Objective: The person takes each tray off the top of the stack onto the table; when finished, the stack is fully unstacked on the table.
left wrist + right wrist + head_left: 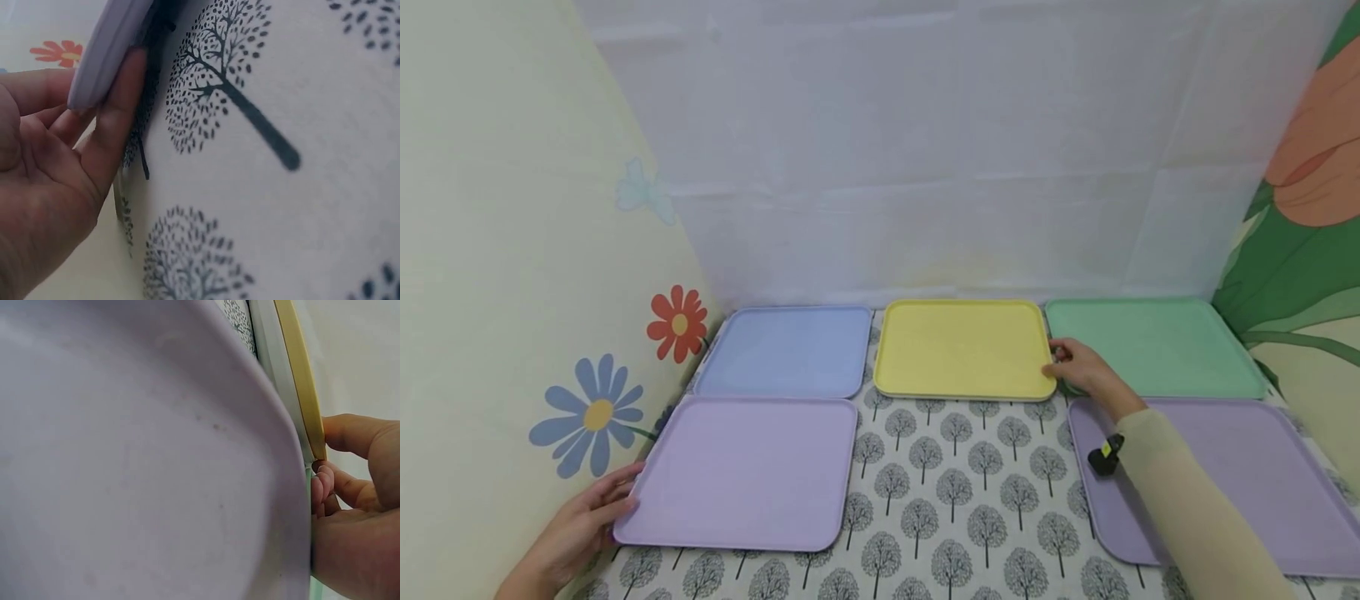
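A lilac tray [741, 475] lies at the front left, and my left hand [580, 525] grips its left edge. In the left wrist view, that tray's rim [103, 62] sits between the thumb and fingers of the left hand [59, 169]. Farther back, in the middle, is a yellow tray [962, 350]. My right hand [1086, 371] pinches its right edge near the front corner. The right wrist view has the thumb of this hand [359, 506] against the yellow rim [304, 381], other fingers curled below it, and a pale band along the rim's underside.
A blue tray [790, 350] lies at the back left, a green tray [1157, 346] at the back right. Under the right forearm is another lilac tray [1247, 475], large in the right wrist view. Tree-print cloth [955, 500] covers the table. Walls stand behind and on both sides.
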`<control>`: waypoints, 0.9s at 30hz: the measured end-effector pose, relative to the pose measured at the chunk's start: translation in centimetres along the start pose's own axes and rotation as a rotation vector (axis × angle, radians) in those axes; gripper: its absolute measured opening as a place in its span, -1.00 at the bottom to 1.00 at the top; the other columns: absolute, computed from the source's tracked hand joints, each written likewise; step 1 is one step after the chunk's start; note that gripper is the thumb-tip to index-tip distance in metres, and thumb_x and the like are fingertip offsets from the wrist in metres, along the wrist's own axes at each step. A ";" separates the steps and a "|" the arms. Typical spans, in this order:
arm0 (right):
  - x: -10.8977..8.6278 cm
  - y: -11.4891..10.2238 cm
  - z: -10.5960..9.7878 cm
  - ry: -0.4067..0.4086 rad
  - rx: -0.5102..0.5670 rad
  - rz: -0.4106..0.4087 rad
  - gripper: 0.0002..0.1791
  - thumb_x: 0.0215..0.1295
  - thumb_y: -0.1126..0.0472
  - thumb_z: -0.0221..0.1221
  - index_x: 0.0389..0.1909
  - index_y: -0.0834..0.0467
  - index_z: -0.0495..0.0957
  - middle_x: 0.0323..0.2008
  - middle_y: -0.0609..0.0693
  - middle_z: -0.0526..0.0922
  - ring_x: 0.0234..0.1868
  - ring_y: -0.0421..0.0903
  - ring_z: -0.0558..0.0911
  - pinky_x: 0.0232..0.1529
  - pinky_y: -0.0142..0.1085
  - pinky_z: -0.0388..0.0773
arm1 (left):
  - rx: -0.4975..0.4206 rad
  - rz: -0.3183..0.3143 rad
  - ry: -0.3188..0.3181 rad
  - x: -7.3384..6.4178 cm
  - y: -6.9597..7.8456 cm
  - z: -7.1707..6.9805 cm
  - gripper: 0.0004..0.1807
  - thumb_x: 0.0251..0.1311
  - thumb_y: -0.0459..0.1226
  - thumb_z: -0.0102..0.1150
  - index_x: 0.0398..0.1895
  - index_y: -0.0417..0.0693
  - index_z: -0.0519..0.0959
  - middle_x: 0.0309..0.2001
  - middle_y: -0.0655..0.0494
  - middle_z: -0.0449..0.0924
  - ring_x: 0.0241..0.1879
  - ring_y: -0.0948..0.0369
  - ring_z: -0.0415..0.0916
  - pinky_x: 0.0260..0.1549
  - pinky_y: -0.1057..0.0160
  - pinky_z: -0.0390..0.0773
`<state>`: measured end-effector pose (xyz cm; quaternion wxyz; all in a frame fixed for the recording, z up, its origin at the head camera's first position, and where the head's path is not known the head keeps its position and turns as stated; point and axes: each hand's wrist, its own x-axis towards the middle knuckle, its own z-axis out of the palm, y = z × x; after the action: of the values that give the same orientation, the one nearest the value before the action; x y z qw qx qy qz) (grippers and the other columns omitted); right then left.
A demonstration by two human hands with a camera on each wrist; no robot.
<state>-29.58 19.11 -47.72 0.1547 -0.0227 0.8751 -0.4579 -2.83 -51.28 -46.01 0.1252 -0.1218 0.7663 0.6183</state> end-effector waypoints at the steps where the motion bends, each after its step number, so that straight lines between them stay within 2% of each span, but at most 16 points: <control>1: 0.0 0.0 0.0 -0.001 0.001 0.000 -0.27 0.43 0.21 0.17 0.49 0.41 0.13 0.09 0.25 0.35 0.11 0.17 0.35 0.14 0.05 0.38 | 0.053 -0.033 0.020 0.1 0.3 0.1 -0.51 0.51 -0.36 -0.05 0.29 0.48 0.39 0.07 0.31 0.63 -0.08 0.34 0.63 -0.15 0.12 0.71; 4: -0.1 0.0 0.0 0.001 -0.004 -0.001 -0.27 0.43 0.21 0.17 0.49 0.41 0.13 0.10 0.26 0.36 0.12 0.17 0.35 0.15 0.07 0.38 | 0.243 -0.117 0.070 0.4 1.4 0.5 -0.43 0.50 -0.31 -0.01 0.53 -0.03 0.20 0.26 -0.25 0.50 0.03 0.12 0.62 -0.11 -0.02 0.70; 6: 0.0 0.0 0.0 -0.001 -0.002 -0.002 -0.27 0.43 0.22 0.17 0.49 0.41 0.13 0.10 0.27 0.35 0.12 0.18 0.35 0.15 0.07 0.38 | 0.358 -0.147 0.087 0.5 2.2 0.7 -0.34 0.50 -0.27 -0.01 0.52 -0.37 0.06 0.36 -0.54 0.25 0.12 -0.06 0.56 -0.09 -0.10 0.69; 8: 0.0 0.0 0.1 0.002 0.000 0.001 -0.27 0.43 0.22 0.17 0.49 0.40 0.13 0.10 0.26 0.35 0.12 0.17 0.35 0.17 0.07 0.38 | 0.440 -0.164 0.090 0.5 2.9 0.8 -0.33 0.51 -0.22 0.00 0.50 -0.43 0.07 0.35 -0.55 0.25 0.18 -0.20 0.49 -0.10 -0.12 0.69; 10: 0.0 0.0 0.0 0.002 0.002 0.004 -0.27 0.43 0.22 0.17 0.49 0.40 0.13 0.11 0.26 0.35 0.13 0.17 0.35 0.19 0.07 0.38 | 0.490 -0.172 0.086 0.5 3.4 0.9 -0.32 0.51 -0.16 0.01 0.47 -0.44 0.13 0.32 -0.53 0.30 0.20 -0.25 0.46 -0.09 -0.12 0.69; 14: 0.0 0.1 0.0 0.009 0.000 0.008 -0.26 0.42 0.21 0.18 0.49 0.39 0.14 0.15 0.29 0.35 0.16 0.20 0.36 0.27 0.11 0.36 | 0.580 -0.173 0.084 0.6 4.3 1.2 -0.28 0.50 -0.07 0.03 0.43 -0.48 0.18 0.24 -0.51 0.39 0.07 -0.18 0.55 -0.17 -0.02 0.71; 19: 0.1 0.2 0.1 0.011 0.002 0.008 -0.26 0.41 0.20 0.18 0.49 0.39 0.14 0.17 0.29 0.36 0.19 0.20 0.36 0.31 0.12 0.34 | 0.702 -0.158 0.106 0.7 5.6 1.5 -0.24 0.50 0.04 -0.02 0.40 -0.48 0.25 0.27 -0.47 0.41 -0.02 0.04 0.59 -0.21 0.17 0.66; 23: 0.2 0.2 0.2 0.016 0.001 0.012 -0.26 0.41 0.20 0.19 0.49 0.39 0.15 0.15 0.27 0.36 0.17 0.18 0.37 0.31 0.11 0.35 | 0.688 -0.119 0.093 1.2 6.7 2.0 -0.23 0.51 0.05 -0.03 0.43 -0.46 0.23 0.31 -0.44 0.39 -0.02 0.13 0.58 -0.17 0.23 0.64; 27: 0.3 0.2 0.1 0.019 0.006 0.013 -0.25 0.40 0.20 0.19 0.49 0.39 0.14 0.15 0.27 0.36 0.18 0.19 0.36 0.33 0.11 0.33 | 0.640 -0.085 0.091 2.5 7.5 3.3 -0.25 0.50 0.02 0.00 0.44 -0.46 0.22 0.31 -0.42 0.40 -0.06 0.19 0.59 -0.16 0.26 0.66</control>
<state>-29.76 19.09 -48.01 0.1495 -0.0121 0.8754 -0.4595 -7.63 -46.62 -40.64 0.1487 -0.1358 0.9207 0.3344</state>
